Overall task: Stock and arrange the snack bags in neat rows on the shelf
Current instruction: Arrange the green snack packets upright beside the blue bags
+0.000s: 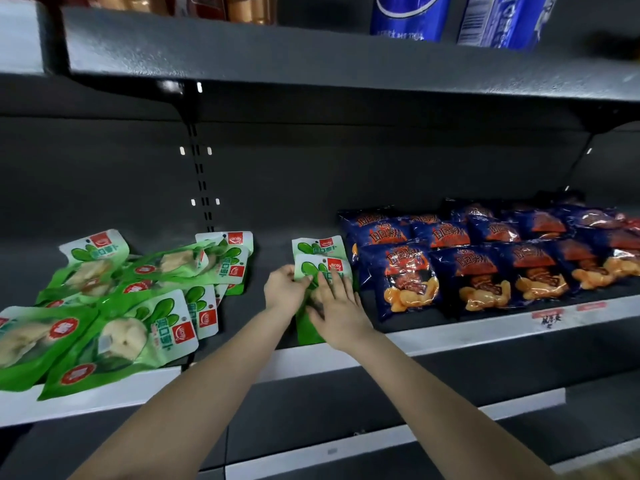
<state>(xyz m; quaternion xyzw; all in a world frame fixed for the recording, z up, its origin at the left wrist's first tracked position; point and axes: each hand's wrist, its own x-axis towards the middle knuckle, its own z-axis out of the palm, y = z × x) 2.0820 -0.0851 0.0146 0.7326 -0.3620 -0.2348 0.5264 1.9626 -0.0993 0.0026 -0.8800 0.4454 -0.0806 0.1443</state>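
A green snack bag [323,270] lies flat on the dark shelf [270,271], overlapping a second green bag [317,245] behind it. My left hand [285,289] grips its left edge. My right hand [337,306] rests flat on its lower half, fingers spread. A loose heap of several green snack bags [131,299] lies at the left of the shelf, some hanging over the front edge. Dark blue snack bags [485,258] lie in rows at the right, close beside the two green bags.
The white front rail [450,336] carries price labels at the right. An upper shelf [311,60] overhangs with blue packages [408,15] on it. A slotted upright [202,174] runs down the back wall. Lower shelves [381,441] sit below.
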